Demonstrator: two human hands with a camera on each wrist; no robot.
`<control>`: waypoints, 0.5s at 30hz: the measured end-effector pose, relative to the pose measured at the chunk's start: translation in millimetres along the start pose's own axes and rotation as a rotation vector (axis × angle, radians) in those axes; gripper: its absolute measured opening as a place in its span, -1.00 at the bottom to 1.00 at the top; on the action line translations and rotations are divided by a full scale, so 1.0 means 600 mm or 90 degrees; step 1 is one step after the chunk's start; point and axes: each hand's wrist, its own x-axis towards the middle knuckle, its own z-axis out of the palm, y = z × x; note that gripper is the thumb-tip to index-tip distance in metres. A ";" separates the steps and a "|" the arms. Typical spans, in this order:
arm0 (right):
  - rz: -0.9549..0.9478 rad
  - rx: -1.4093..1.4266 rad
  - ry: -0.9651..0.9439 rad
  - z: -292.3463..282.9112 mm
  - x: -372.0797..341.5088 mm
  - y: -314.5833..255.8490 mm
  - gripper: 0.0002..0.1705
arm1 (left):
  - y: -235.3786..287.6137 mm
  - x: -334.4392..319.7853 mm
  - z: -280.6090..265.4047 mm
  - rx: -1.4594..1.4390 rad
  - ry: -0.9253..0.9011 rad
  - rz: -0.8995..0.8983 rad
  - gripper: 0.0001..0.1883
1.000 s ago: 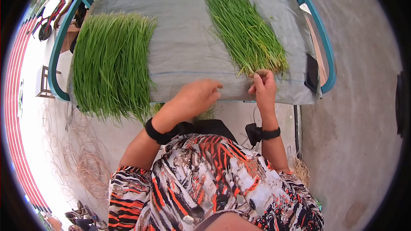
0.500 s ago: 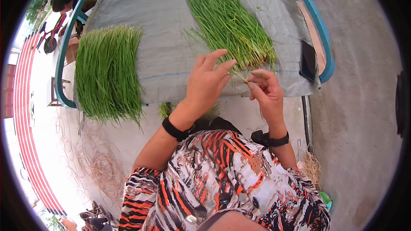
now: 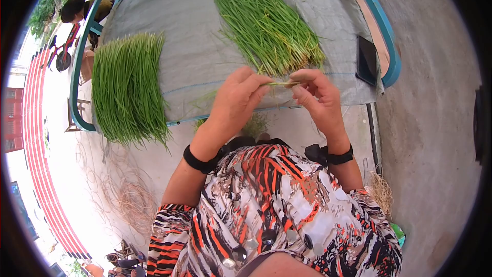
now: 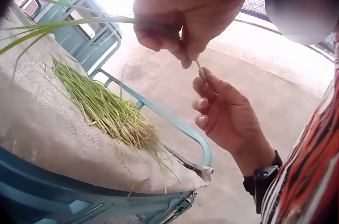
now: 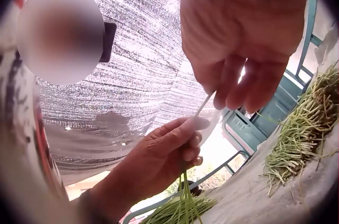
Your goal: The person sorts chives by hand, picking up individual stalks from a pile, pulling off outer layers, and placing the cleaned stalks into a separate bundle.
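Observation:
In the head view my left hand (image 3: 233,100) and right hand (image 3: 322,103) meet just before the near edge of a cloth-covered surface. A thin garlic chive stalk (image 3: 279,83) stretches between them. The left fingers pinch it along its length, and its green leaves (image 4: 69,22) trail out past that hand in the left wrist view. At the pale root end, the right thumb and fingertips pinch it. Just beyond the hands lies a loose pile of garlic chives (image 3: 266,25), root ends toward me. A neater, thicker row of garlic chives (image 3: 128,87) lies at the left.
A black phone (image 3: 366,60) lies on the grey cloth (image 3: 189,51) at the right. Teal rails (image 3: 387,31) flank the surface. Tangled pale strands (image 3: 130,195) lie on the floor at the left. Another person (image 3: 77,10) is at the far left near a red bicycle (image 3: 65,54).
My left hand has come up and across to the right hand and now pinches the stalk. Its fingers were spread half a second ago. The view has shifted slightly.

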 end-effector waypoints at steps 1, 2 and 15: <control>-0.016 -0.004 -0.004 0.004 0.003 -0.005 -0.71 | 0.001 0.001 0.000 0.005 0.007 0.000 -0.83; -0.031 -0.010 -0.008 0.008 0.006 -0.011 -0.71 | 0.001 0.003 0.001 0.013 0.008 0.012 -0.83; 0.059 0.032 -0.061 0.003 0.014 -0.015 -0.88 | 0.010 0.008 -0.003 0.073 0.002 0.095 -0.81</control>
